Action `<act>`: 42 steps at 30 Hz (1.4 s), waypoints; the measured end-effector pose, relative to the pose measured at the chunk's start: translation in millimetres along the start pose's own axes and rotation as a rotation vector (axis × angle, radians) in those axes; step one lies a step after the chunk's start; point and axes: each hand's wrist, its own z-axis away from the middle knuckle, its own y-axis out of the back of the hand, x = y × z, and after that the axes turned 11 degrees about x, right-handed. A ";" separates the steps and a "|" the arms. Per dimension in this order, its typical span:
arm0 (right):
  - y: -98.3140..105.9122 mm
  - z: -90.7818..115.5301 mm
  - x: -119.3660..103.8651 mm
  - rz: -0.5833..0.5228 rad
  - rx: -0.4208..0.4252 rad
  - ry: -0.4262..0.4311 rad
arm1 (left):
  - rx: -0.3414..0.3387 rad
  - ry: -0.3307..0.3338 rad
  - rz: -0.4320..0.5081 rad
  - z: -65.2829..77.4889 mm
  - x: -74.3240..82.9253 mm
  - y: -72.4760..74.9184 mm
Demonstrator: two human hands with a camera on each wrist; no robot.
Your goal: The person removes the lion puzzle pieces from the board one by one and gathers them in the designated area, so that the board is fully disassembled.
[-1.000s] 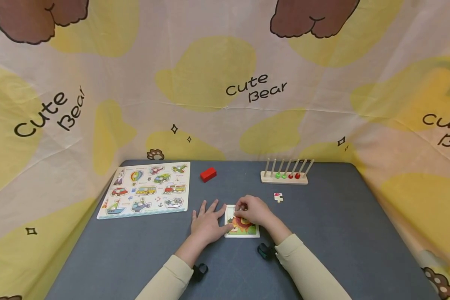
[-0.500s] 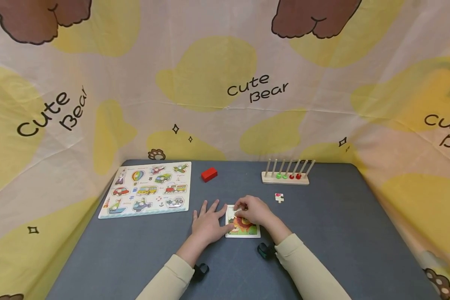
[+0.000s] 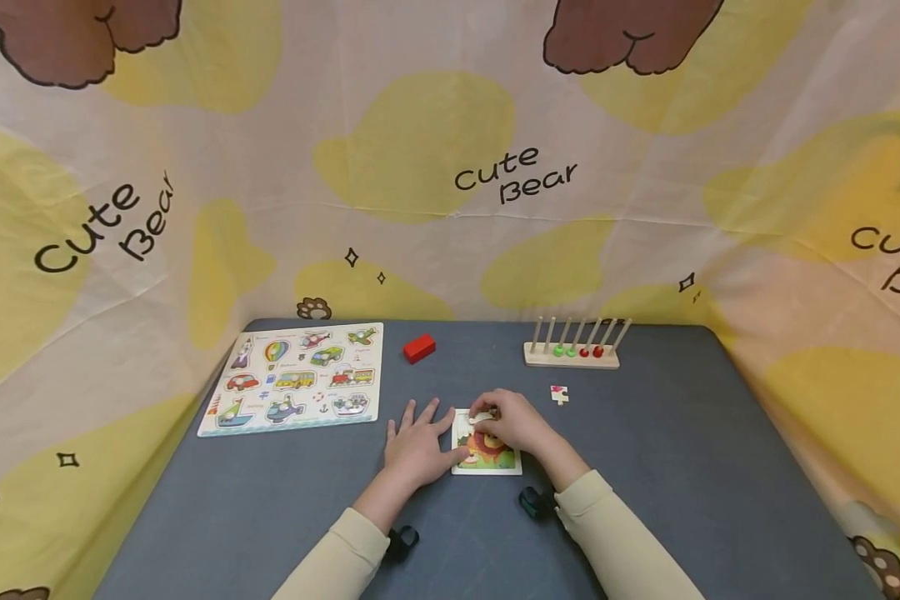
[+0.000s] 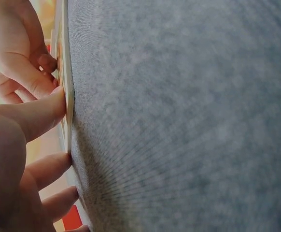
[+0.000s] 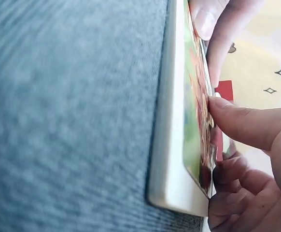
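A small white-framed jigsaw puzzle [image 3: 487,472] with a lion picture lies on the dark table. My left hand [image 3: 415,452] is spread out flat on its left side, the thumb resting on the picture and other fingertips at the frame's edge. Over the upper part of the puzzle, my right hand [image 3: 515,421] pinches a small jigsaw piece [image 5: 219,145] between thumb and curled fingers. Most of that piece is hidden by the fingers. In the right wrist view it stands tilted against the picture. A loose jigsaw piece [image 3: 559,395], white and pink, lies beyond the right hand.
A vehicle peg puzzle board [image 3: 288,379] lies at the back left. Near the back edge are a red block [image 3: 419,348] and a wooden peg stand [image 3: 572,356] with green and red beads. A printed cloth [image 3: 420,167] hangs behind the table.
My right hand shifts slightly and its fingers lift a little, so the edge of the pinched jigsaw piece shows more. The left hand stays in place.
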 end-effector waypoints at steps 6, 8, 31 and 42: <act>3.8 -0.3 -0.6 -0.062 0.018 -0.085 | -0.002 0.001 0.008 0.0 1.2 1.0; 4.3 0.2 -0.3 -0.064 0.008 -0.087 | -0.001 0.001 0.012 -0.1 1.3 1.4; 22.1 3.5 6.2 -0.154 0.207 -0.091 | -0.004 0.001 0.011 -0.5 -0.4 0.2; 36.4 7.9 16.5 -0.144 0.260 -0.008 | -0.003 0.001 0.014 -0.3 0.2 0.2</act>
